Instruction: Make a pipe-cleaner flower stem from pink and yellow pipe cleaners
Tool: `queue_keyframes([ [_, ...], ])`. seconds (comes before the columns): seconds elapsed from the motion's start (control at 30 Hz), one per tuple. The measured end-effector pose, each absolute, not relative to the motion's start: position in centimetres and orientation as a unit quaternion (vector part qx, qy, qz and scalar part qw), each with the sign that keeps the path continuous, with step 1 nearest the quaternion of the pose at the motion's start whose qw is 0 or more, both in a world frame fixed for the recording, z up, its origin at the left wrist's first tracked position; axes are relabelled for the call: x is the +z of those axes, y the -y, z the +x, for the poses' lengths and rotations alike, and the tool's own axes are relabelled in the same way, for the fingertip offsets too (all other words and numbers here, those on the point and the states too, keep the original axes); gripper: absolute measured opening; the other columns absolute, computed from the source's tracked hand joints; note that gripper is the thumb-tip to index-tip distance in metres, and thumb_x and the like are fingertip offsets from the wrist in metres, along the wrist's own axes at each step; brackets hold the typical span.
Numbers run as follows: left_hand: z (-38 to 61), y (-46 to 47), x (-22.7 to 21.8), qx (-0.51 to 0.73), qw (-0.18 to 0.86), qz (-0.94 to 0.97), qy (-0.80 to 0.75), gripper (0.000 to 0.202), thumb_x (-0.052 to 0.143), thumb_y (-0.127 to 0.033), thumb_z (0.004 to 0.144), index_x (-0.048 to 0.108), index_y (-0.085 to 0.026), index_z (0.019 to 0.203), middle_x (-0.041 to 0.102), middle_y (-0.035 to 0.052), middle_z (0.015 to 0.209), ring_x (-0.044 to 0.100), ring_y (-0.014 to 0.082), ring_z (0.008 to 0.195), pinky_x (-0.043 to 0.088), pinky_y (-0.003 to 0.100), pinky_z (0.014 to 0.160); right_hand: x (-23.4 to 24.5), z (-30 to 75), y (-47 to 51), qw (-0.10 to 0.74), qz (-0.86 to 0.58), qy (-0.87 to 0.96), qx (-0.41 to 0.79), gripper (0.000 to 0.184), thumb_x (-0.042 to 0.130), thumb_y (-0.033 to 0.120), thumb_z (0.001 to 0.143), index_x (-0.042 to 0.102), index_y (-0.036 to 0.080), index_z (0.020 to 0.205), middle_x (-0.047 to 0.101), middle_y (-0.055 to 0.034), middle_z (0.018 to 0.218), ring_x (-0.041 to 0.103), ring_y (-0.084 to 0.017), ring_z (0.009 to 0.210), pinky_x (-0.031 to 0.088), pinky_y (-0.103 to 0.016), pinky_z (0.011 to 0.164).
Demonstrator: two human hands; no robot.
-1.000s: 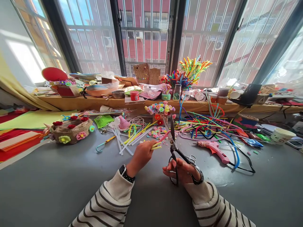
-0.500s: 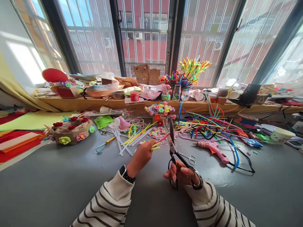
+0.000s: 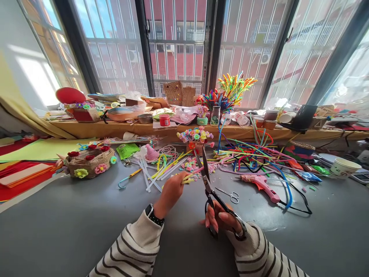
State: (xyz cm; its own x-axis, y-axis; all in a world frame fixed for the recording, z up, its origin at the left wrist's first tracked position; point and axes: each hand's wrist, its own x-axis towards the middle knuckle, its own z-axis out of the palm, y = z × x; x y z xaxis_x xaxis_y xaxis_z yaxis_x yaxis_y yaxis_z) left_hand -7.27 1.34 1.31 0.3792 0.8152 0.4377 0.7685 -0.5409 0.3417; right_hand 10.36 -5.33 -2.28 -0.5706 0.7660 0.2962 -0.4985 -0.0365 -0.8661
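My left hand (image 3: 172, 191) is closed around a small bunch of pipe cleaners (image 3: 188, 178), pale yellow and pink, whose ends point right. In my right hand (image 3: 220, 219) are large black-handled scissors (image 3: 208, 186), fingers through the loops, blades a little apart and pointing up. The pink end lies close by the blades; whether it is between them I cannot tell. Behind the blades, many short pink, green and yellow cut pieces (image 3: 191, 164) are scattered on the grey table (image 3: 184, 238). Small silver scissors (image 3: 230, 195) lie just right of the big pair.
A pink glue gun (image 3: 263, 186) with a black cord lies at right, below a heap of coloured pipe cleaners (image 3: 245, 152). Clear glue sticks (image 3: 147, 177) and a woven basket with flowers (image 3: 90, 165) are at left. A flower pot (image 3: 196, 146) stands behind the blades.
The big scissors have shifted slightly left and down, with the blades tilting further left. My left hand has moved slightly left, still gripping the pipe cleaners.
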Motion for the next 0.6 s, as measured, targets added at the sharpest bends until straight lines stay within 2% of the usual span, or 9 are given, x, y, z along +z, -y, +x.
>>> queue_keyframes([
  [0.13, -7.4, -1.3, 1.4, 0.268, 0.02, 0.841, -0.47, 0.023, 0.034, -0.01, 0.07, 0.049, -0.018, 0.086, 0.057, 0.004, 0.073, 0.052, 0.0141, 0.066, 0.037, 0.023, 0.059, -1.4, 10.7, 5.7, 0.456, -0.147, 0.519, 0.708, 0.042, 0.052, 0.053, 0.057, 0.047, 0.014, 0.07, 0.048, -0.0024, 0.056, 0.05, -0.016, 0.066, 0.037, -0.038, 0.073],
  [0.27, -7.5, -1.2, 1.7, 0.26, 0.008, 0.854, -0.451, 0.026, 0.035, -0.008, 0.069, 0.049, -0.019, 0.087, 0.058, 0.0035, 0.075, 0.052, 0.0135, 0.067, 0.037, 0.023, 0.059, -0.6, 11.3, 5.7, 0.44, -0.134, 0.497, 0.736, 0.047, 0.05, 0.059, 0.054, 0.048, 0.015, 0.07, 0.045, -0.0011, 0.056, 0.048, -0.015, 0.067, 0.037, -0.037, 0.075],
  [0.47, -7.5, -1.0, 2.0, 0.234, -0.01, 0.854, -0.464, 0.024, 0.034, -0.011, 0.071, 0.05, -0.019, 0.087, 0.058, 0.0039, 0.073, 0.053, 0.0143, 0.067, 0.037, 0.023, 0.058, -1.2, 11.7, 5.4, 0.439, -0.169, 0.509, 0.721, 0.035, 0.051, 0.048, 0.062, 0.049, 0.013, 0.068, 0.046, 0.0007, 0.047, 0.05, -0.012, 0.053, 0.042, -0.035, 0.065],
  [0.6, -7.5, -1.1, 1.8, 0.23, -0.011, 0.85, -0.473, 0.023, 0.034, -0.012, 0.072, 0.049, -0.018, 0.088, 0.058, 0.0045, 0.073, 0.053, 0.0147, 0.069, 0.038, 0.023, 0.058, -1.3, 11.6, 5.5, 0.446, -0.195, 0.525, 0.698, 0.034, 0.054, 0.046, 0.06, 0.048, 0.013, 0.065, 0.047, 0.0012, 0.044, 0.052, -0.013, 0.05, 0.044, -0.035, 0.062],
])
